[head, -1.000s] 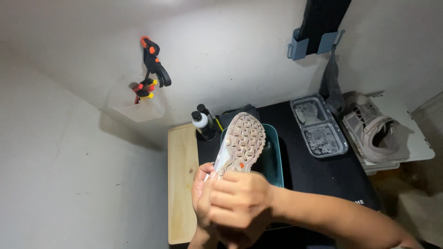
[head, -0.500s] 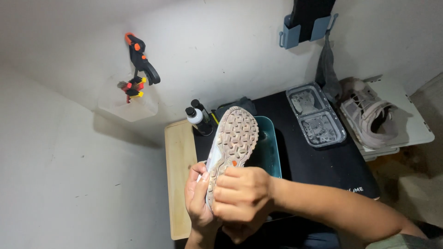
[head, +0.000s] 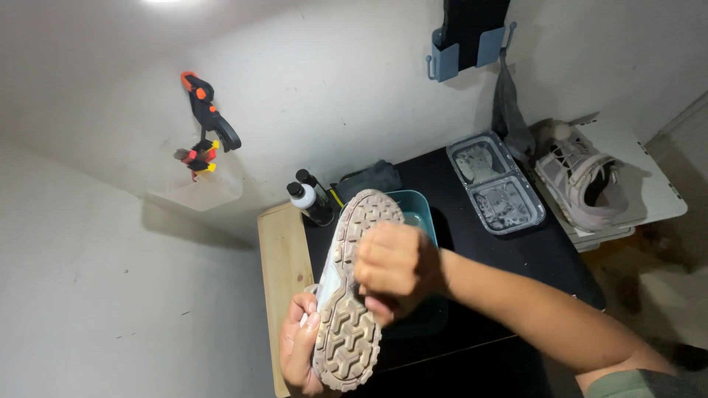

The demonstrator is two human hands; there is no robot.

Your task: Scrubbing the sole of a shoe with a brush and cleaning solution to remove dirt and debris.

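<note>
Over the teal basin [head: 419,210], left hand [head: 299,346] gripping an upturned shoe [head: 346,295], right hand [head: 394,269] fisted against its sole.

Orange-and-black clamp [head: 209,118] on the wall, two dark bottles [head: 308,200], grey divided tray [head: 495,183], second pale shoe [head: 580,180].

Shoe [head: 348,295] above basin [head: 417,214], bottles [head: 304,200] behind.

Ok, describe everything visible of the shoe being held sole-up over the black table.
The grey sports shoe with the lugged rubber sole is held sole towards the camera, toe pointing away, over the teal plastic tub. Its tread looks dirty, with blocky lugs and a paler midsole edge. The left hand cups its heel end from the side; the right hand, closed in a fist, presses against the sole's middle.
</note>
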